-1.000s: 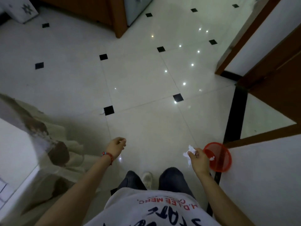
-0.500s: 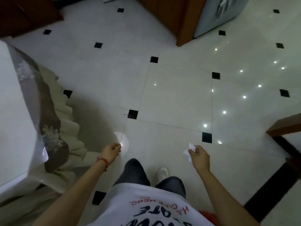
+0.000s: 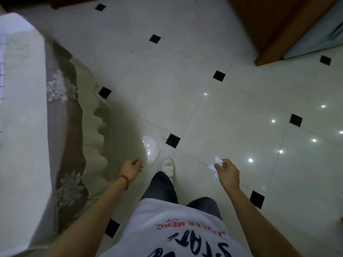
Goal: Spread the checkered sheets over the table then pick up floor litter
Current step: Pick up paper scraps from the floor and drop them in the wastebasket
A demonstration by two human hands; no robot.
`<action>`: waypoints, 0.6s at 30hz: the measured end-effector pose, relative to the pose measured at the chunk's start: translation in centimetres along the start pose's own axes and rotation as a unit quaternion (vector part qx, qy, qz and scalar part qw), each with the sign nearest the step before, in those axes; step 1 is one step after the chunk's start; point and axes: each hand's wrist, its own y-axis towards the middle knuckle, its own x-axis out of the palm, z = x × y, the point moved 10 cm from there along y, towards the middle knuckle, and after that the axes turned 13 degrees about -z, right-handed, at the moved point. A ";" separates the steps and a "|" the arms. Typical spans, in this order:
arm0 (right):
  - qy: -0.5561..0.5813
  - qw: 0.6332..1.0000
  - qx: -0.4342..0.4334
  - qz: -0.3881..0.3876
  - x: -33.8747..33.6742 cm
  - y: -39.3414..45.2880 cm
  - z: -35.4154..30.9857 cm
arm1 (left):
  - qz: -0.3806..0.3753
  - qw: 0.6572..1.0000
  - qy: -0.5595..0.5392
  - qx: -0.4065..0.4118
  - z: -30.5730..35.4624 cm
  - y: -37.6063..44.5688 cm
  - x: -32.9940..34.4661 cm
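The view has swung since a second ago: the red bin that sat by the person's right side is out of frame, and the draped tabletop now fills the left edge, a sliver of checkered sheet showing at its far left. A clear round plastic lid has come into view on the floor, just above the left hand in the lower middle, with a tiny white scrap beside a black tile inset a little higher. This suggests the person has turned from the bin toward more litter, so the pick-up stage is under way and unfinished.

The right hand pinches a crumpled white tissue; the wad hangs with its long axis roughly up-and-down in the frame, its upper tip pointing toward the top. The left hand holds nothing, fingers loosely curled. The lid lies flat, with no clear long axis.
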 end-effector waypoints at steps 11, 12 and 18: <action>-0.085 0.994 0.038 -0.050 2.4 13.2 -2.8 | -0.052 0.997 0.063 -0.012 9.4 13.6 0.5; -0.093 0.993 0.039 -0.065 3.1 14.9 -2.7 | -0.056 0.996 0.064 -0.019 9.1 15.2 1.1; -0.158 0.971 0.013 -0.177 10.0 26.2 0.1 | -0.065 0.992 0.083 -0.063 5.0 25.8 5.1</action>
